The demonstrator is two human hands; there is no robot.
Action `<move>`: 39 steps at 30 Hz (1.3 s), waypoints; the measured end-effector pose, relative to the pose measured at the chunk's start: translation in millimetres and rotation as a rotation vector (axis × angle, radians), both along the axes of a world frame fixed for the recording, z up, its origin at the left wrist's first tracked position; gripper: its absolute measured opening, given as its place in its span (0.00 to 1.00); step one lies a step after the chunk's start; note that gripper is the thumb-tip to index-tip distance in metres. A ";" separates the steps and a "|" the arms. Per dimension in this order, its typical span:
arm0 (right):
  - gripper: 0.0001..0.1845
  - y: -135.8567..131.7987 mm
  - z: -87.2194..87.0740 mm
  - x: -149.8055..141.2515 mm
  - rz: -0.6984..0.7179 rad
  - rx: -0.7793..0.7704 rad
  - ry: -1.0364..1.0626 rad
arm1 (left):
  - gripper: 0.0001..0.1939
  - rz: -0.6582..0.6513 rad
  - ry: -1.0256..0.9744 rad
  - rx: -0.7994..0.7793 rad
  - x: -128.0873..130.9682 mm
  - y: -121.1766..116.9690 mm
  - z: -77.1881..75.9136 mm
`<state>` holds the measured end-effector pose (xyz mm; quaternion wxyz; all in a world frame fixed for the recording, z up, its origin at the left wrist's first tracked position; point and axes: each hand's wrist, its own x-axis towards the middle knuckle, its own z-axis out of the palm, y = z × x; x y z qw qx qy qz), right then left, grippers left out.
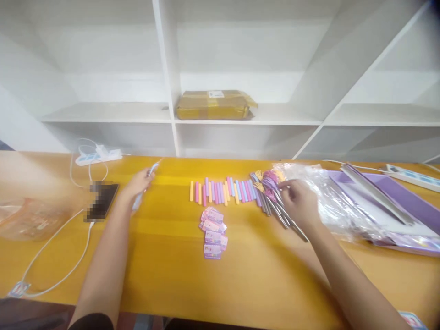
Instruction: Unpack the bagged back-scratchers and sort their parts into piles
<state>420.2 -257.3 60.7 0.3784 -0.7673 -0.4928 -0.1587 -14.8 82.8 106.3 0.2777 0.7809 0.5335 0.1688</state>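
Observation:
My left hand (138,183) is closed around a slim light blue item (136,201), blurred, above the left part of the table; both its ends stick out of the fist. My right hand (299,201) has its fingers pinched together at the edge of a pile of back scratchers (270,185). These have silver rods and small hand-shaped heads in purple, pink, yellow and blue. What the right fingertips hold is hidden. Between the hands lies a row of pastel tubes (220,191) in yellow, pink, purple and blue. Overlapping pink and purple cards (213,237) lie nearer to me.
Clear plastic bags (326,197) and a purple-and-white open box (381,197) occupy the right side. At left are a phone (106,204) with a white cable, a power strip (99,157) and an orange-tinted bag (37,217). A taped carton (213,105) sits on the white shelf behind.

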 end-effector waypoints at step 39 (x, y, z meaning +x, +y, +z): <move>0.12 39.2 79.8 -122.8 0.603 0.291 0.153 | 0.22 -0.608 -0.632 -0.733 93.9 -201.3 32.1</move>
